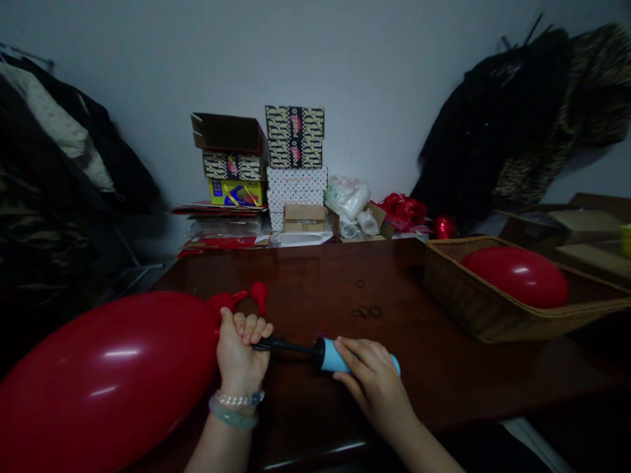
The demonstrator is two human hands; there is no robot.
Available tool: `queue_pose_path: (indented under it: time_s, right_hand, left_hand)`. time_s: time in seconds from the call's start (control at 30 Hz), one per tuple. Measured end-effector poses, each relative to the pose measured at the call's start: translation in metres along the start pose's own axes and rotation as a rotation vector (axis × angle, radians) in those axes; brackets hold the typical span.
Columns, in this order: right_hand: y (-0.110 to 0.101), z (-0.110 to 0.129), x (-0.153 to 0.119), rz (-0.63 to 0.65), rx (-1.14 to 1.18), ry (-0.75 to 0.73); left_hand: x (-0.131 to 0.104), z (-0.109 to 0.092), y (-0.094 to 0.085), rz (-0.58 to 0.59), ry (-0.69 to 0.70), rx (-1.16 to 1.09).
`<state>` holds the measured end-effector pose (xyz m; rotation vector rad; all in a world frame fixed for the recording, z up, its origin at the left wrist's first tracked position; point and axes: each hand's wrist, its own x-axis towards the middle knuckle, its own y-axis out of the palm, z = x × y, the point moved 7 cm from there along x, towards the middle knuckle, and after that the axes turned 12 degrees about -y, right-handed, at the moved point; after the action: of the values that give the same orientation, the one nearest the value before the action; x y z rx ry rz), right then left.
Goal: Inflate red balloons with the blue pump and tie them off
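Evidently, pump (pixel 325 354) is braced from both ends, lower centre: left hand (pixel 242 345) fists round black end (pixel 263 343), presumably sealing balloon (pixel 116 374), lower left; right hand (pixel 375 376) wraps blue barrel (pixel 335 357).

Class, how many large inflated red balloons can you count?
2: the left balloon is beside the person's left hand; the right balloon sits inside the wicker basket. More could be hidden behind its wall.

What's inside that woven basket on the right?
A big red balloon lies inside the basket. The balloon and the near wall hide part of the bottom, so I can't tell whether anything's underneath.
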<state>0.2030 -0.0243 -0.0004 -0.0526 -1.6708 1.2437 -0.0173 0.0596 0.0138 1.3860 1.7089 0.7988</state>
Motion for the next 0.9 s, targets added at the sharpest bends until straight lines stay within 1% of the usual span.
queue_pose_path:
  time_s: [0.17, 0.33, 0.47, 0.53, 0.6, 0.77, 0.9]
  right_hand:
    - [-0.004, 0.013, 0.011, 0.001, 0.001, 0.006]
    - [0.002, 0.030, 0.014, -0.042, 0.000, 0.027]
    - [0.006, 0.032, 0.015, -0.028, 0.012, 0.036]
    - [0.004, 0.029, 0.016, -0.023, 0.021, 0.025]
    - [0.003, 0.023, 0.014, -0.011, 0.027, 0.016]
    - [0.001, 0.004, 0.004, -0.004, 0.022, 0.012]
    - [0.001, -0.002, -0.003, -0.010, 0.033, -0.006]
  left_hand:
    - [-0.010, 0.005, 0.010, 0.019, -0.043, 0.008]
    - [-0.018, 0.021, 0.008, 0.023, -0.092, 0.011]
    - [-0.018, 0.028, 0.011, 0.079, -0.129, 0.010]
    - [-0.017, 0.026, 0.016, 0.115, -0.136, 0.014]
    - [-0.014, 0.020, 0.017, 0.124, -0.117, 0.012]
    - [-0.005, 0.001, 0.010, 0.103, -0.027, -0.024]
    - [-0.002, -0.006, 0.006, 0.095, -0.005, -0.037]
